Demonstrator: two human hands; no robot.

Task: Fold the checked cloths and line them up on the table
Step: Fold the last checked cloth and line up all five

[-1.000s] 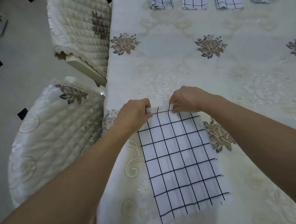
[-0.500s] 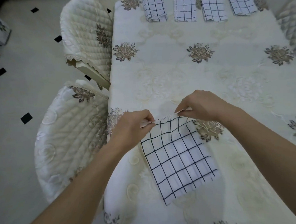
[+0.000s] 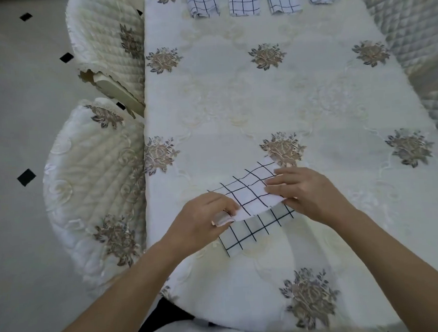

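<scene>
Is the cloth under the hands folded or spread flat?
Half folded: the cloth has one part doubled over the rest, pinched by the left hand and right hand; a strip of lower layer shows uncovered.

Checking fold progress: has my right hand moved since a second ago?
Yes. The right hand, pinching the checked cloth, has come toward you, from beyond the flower motif to its near side.

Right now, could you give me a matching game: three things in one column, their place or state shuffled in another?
1. white cloth with black checks
2. row of four folded checked cloths
3. cream quilted chair

A. along the far edge of the floral table
B. beside the table's left edge
C. half folded, pinched by left hand and right hand

Pairs: 1-C, 2-A, 3-B
</scene>
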